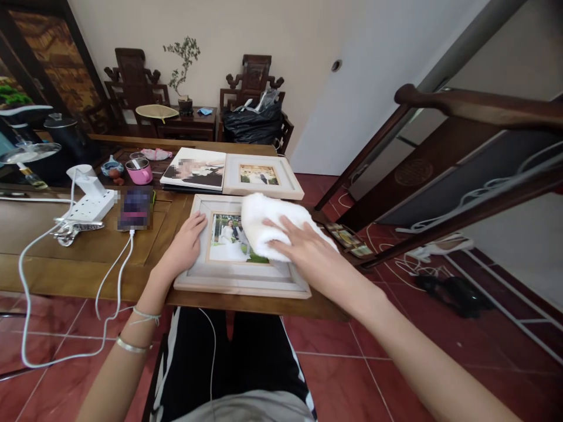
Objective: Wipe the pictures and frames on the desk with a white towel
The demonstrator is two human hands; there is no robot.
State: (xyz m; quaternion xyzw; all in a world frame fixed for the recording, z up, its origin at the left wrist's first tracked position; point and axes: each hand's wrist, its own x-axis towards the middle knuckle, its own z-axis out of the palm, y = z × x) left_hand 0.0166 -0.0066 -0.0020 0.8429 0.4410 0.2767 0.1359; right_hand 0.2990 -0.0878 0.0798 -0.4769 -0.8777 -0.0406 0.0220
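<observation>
A pale picture frame (237, 284) lies flat at the table's front edge, with a wedding photo (226, 237) in its middle. My left hand (185, 243) holds the frame's left side, fingers over the rim. Under my right hand (303, 246) is a folded, fluffy white cloth (264, 217), pressed on the frame's right half. The cloth hides the photo's right part and the upper right of the frame. Just behind lie a second pale picture frame (288, 179) and a photo album (193, 170) with a white cover, side by side.
Left on the wooden table (39, 278) are a white power strip (94, 208), a phone (135, 208) on a charging cable, a pink mug (139, 173) and a kettle (64, 138). A wooden chair (440, 152) stands close on the right. Cables hang off the table's front.
</observation>
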